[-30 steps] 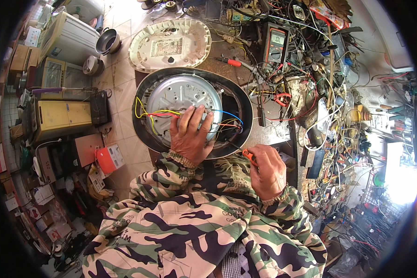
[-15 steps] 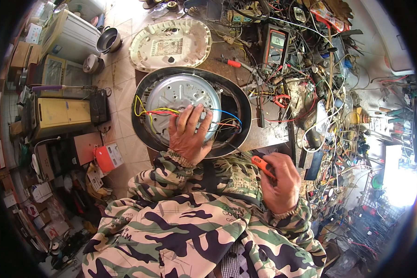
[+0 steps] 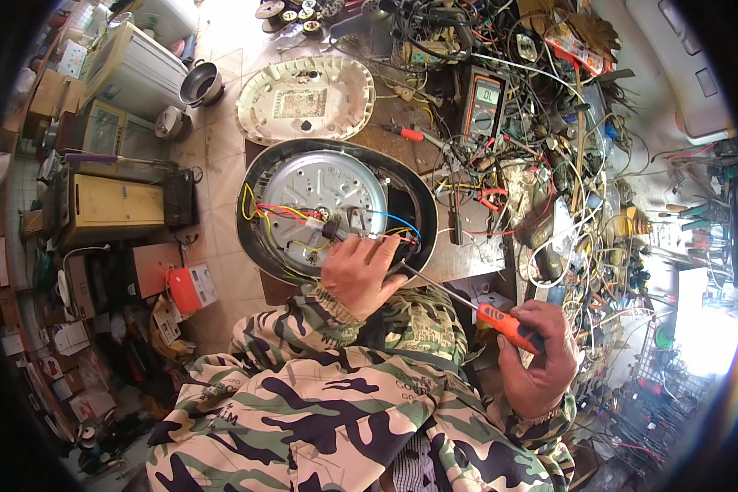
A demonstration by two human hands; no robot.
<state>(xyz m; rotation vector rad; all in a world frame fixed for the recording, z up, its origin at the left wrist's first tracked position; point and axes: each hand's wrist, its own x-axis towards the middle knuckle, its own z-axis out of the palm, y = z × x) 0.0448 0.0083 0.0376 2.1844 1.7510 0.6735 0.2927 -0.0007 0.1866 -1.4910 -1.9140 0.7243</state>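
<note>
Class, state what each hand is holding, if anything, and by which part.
The right hand holds the screwdriver by its orange handle. The left hand is at the wires; whether it grips any cannot be told.

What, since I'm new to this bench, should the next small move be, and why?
I'd probably slide the left hand a little away from the screwdriver before pushing, because the right hand grips its handle and the shaft reaches the lower right rim of the oval housing close to the left thumb, where a slip might jab it.
</note>
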